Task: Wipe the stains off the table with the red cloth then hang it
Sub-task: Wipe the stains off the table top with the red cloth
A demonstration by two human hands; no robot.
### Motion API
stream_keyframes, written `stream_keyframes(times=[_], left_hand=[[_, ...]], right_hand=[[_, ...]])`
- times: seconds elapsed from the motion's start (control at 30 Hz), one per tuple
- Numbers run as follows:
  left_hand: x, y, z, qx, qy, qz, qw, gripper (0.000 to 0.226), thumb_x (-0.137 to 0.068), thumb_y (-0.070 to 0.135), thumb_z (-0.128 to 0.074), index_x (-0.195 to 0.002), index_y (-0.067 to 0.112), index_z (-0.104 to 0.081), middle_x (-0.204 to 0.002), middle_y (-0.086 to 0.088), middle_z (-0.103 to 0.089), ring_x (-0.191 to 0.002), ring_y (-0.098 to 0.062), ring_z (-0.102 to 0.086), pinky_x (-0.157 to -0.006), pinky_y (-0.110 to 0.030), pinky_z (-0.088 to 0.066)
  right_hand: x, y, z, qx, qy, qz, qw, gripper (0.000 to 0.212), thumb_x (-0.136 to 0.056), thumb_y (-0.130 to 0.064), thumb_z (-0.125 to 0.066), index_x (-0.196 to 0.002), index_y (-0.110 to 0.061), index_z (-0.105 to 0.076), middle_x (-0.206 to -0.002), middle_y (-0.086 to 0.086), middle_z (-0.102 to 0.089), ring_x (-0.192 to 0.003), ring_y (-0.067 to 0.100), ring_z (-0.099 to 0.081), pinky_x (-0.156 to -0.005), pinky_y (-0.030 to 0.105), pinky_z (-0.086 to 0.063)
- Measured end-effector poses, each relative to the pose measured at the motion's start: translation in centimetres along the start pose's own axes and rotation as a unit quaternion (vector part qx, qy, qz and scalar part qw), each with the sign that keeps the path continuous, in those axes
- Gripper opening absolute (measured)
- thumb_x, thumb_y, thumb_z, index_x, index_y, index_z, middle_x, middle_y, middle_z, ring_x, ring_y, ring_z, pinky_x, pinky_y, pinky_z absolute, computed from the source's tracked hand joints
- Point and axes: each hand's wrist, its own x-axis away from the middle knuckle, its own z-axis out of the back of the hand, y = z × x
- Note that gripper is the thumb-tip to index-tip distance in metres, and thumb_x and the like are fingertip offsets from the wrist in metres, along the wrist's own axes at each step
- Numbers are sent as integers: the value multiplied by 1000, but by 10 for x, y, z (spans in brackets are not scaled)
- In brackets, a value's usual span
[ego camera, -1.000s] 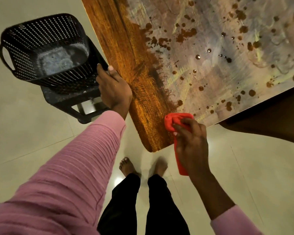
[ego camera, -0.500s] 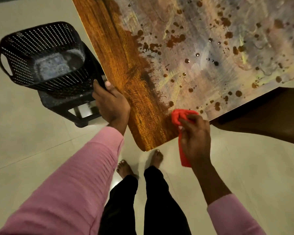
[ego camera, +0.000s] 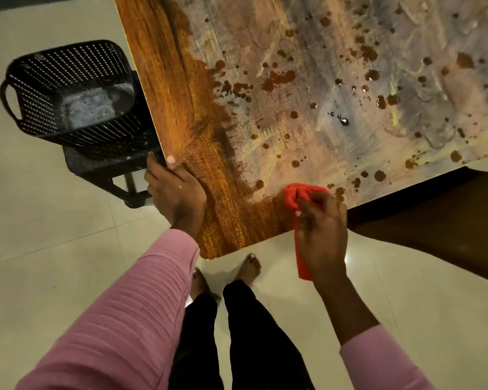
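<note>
Fingers (ego camera: 164, 170) of left hand (ego camera: 178, 198) curled together over the table (ego camera: 158, 80) edge, beside black basket (ego camera: 68, 88) on stool (ego camera: 102, 167). Right hand (ego camera: 321, 235) pinches red cloth (ego camera: 292, 195), bunched end on the tabletop near brown stains (ego camera: 276, 80), tail hanging. No readable writing.

The wooden desk (ego camera: 164, 88) with brown stains (ego camera: 276, 80) runs from centre toward 12 and 2 o'clock, its top bare of standing objects, so hands can sweep freely across it. At 10 o'clock a black perforated plastic basket (ego camera: 68, 88) on a dark stool (ego camera: 104, 164) sits just beside the desk's edge, blocking that side. Pale tiled floor (ego camera: 40, 249) lies open at 8 and 4 o'clock.
</note>
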Motion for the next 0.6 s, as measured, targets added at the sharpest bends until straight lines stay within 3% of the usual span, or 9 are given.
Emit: stream_keyframes(times=[0.13, 0.33, 0.5, 0.6], left_hand=[[-1, -1, -2, -5, 8, 2, 1000, 55, -103, 45, -22, -148, 14, -30, -145, -15, -41, -130, -34, -42, -103, -48, -35], [1, -2, -4, -20, 24, -9, 999, 56, -102, 45, -22, -147, 13, -31, -145, -15, -42, -131, -35, -42, -103, -51, -38], [0, -2, -4, -19, 33, -1, 999, 56, -102, 44, -22, -147, 13, -31, -147, -15, -40, -132, -36, -42, -105, -51, -36], [-1, -2, -4, -29, 32, -2, 999, 56, -102, 45, -22, -147, 13, -31, -146, -15, -42, -131, -36, -43, -104, -51, -37]], right_hand=[[3, -28, -13, -15, -4, 10, 1000, 39, -84, -12, -63, -120, -26, -66, -127, 3, -51, -109, 19, -36, -85, 37, -48], [32, -37, -22, 0, -88, 190, 978, 46, -74, -7, -72, -116, -24, -68, -120, 0, -58, -94, 24, -49, -65, 32, -52], [-16, -5, 1, -1, -21, 31, 999, 39, -85, -13, -62, -122, -25, -64, -125, 5, -52, -104, 22, -40, -79, 41, -51], [-16, -24, -7, -4, -8, 4, 1000, 38, -86, -13, -61, -121, -25, -65, -125, 3, -49, -107, 18, -37, -88, 39, -48]])
